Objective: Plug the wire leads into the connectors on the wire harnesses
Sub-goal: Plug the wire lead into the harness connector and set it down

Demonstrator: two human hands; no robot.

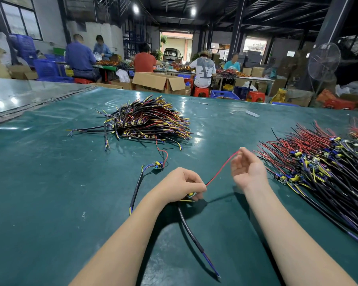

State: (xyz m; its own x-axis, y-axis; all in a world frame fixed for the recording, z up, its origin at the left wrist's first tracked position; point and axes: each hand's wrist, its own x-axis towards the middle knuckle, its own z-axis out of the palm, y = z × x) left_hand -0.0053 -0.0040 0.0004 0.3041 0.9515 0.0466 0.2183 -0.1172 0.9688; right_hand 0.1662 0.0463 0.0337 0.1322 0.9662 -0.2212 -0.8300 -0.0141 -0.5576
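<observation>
Head view: the left hand (184, 184) was clamped on a harness (191, 195), fingers pinching its small board just above the tabletop (50, 182), while its black cable (192, 234) trailed back toward the wearer. From that pinch a red lead (221, 168) ran up to the right hand (248, 168), held palm up with fingers loosely curled. The lead's far end met the fingertips, but whether it was pinched or only touching could not be told. Fingers hid the joint, so seating was unconfirmed; judged mid-insertion. A loose unit (158, 165) with red and black leads lay just beyond the left hand, seemingly done. A large pile (318, 166) sat at right and a heap (149, 120) farther off at left, so plenty likely remained.
</observation>
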